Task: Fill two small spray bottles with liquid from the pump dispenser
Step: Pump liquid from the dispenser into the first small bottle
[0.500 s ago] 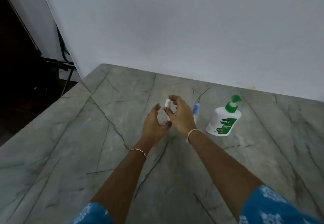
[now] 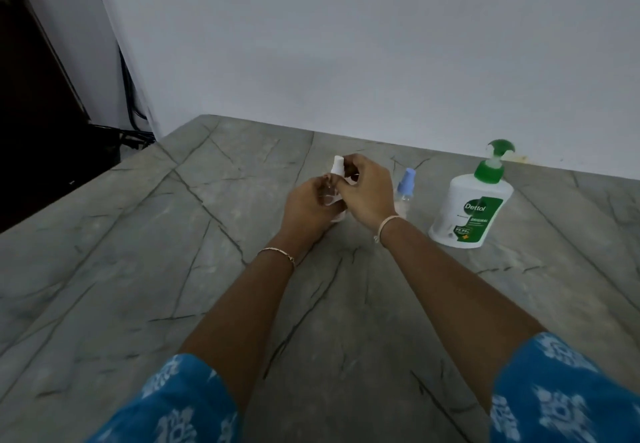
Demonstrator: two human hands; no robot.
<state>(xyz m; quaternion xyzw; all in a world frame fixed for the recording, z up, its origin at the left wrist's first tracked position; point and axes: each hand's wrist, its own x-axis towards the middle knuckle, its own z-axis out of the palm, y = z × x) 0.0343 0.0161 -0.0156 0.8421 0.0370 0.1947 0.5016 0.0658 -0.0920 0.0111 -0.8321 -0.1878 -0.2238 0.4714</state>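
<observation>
A small clear spray bottle with a white top (image 2: 336, 169) stands between my two hands on the grey marble counter (image 2: 173, 269). My left hand (image 2: 306, 208) grips its clear body. My right hand (image 2: 367, 193) has its fingers curled at the white top. A second small spray bottle with a blue top (image 2: 405, 184) stands just right of my right hand, partly hidden by it. The white pump dispenser with a green pump (image 2: 469, 205) stands further right.
A pale wall (image 2: 346, 44) rises right behind the counter. The counter's left edge drops to a dark gap with cables (image 2: 133, 130).
Both hands have closed in on the white-topped bottle; the left now wraps its body and the right fingers curl at the top.
</observation>
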